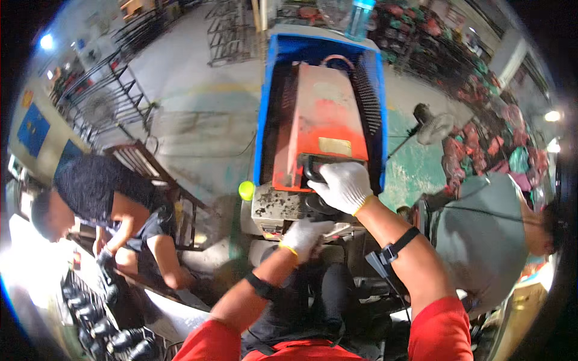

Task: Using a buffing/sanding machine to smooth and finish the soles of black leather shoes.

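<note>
A red machine (328,123) with a worn, pale top stands inside a blue plastic crate (261,120) in front of me. My right hand (346,188), in a white knit glove, is closed at the machine's front end around a small black piece (312,168), whose kind I cannot make out. Just below, a dark rounded part (319,204) sits at the edge of a stained metal surface (274,201). My left hand (305,236), gloved the same way, is lower and nearer me, its fingers curled beneath that part. What it grips is hidden.
A person in dark clothes (114,186) bends over black items (102,328) at left. Another person in grey (481,240) is close on my right. A fan (433,126) and heaped red bags (475,150) lie beyond. A yellow-green cup-like object (246,191) stands by the crate.
</note>
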`<state>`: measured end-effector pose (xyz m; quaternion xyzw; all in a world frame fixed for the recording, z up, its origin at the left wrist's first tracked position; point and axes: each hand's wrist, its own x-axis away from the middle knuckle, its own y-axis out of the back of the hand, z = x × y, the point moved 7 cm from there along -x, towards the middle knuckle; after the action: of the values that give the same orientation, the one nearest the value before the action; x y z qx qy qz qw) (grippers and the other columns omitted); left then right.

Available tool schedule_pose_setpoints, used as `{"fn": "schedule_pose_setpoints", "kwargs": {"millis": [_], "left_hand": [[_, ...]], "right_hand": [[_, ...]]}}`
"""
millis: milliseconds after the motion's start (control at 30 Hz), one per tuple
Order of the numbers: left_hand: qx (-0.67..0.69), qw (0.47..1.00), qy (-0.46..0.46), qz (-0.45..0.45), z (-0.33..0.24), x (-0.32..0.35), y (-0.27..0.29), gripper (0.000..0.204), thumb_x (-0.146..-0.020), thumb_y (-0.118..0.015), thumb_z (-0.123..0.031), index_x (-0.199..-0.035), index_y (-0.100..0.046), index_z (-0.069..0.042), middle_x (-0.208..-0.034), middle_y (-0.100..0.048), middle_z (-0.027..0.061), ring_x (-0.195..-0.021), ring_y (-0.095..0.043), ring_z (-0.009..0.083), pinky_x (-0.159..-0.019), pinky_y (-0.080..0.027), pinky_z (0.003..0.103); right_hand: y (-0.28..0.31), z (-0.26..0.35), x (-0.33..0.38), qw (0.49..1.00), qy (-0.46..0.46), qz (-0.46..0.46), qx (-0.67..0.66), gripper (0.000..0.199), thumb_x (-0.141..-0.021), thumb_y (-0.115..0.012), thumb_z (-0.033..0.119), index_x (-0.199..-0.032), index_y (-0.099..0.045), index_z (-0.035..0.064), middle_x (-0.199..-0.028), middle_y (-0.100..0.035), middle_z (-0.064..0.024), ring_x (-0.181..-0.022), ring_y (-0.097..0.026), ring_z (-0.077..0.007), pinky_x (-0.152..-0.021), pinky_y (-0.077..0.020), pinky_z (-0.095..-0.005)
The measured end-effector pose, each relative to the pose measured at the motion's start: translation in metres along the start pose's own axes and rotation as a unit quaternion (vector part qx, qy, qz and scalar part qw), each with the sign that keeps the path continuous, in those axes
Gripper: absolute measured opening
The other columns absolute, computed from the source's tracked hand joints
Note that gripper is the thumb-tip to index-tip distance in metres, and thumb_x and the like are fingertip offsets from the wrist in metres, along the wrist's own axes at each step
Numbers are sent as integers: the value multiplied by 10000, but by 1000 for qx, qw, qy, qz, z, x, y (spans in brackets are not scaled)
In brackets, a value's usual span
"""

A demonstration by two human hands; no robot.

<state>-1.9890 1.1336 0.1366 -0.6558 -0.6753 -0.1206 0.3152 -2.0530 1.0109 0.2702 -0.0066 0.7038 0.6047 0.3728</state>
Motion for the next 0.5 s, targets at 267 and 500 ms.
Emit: {"fn": "schedule_pose_setpoints", "kwargs": {"millis": [267,500], "left_hand": [[-356,878,-239,-210,-82,26,83,538,-880,-864,-273,-1323,-709,-11,-1202,-782,181,-1118,-757,249,-973,-603,414],[-500,789,-208,-289,-201,-119,-11,988,-752,-953,-444,-1518,-487,-28,-1493,-557,360,-1294,-661,477,-1071,-587,521]], "right_hand": [[103,-24,-93,998,-18,-49,30,429,-892,-780,534,-838,-760,108,-773,-753,-151,-699,-748,-379,-661,-598,-506],[180,-80,-231,988,-76,-99,87,538,-946,-698,667,-1034,-826,152,-994,-813,-169,-973,-795,-395,-848,-625,-508]]}}
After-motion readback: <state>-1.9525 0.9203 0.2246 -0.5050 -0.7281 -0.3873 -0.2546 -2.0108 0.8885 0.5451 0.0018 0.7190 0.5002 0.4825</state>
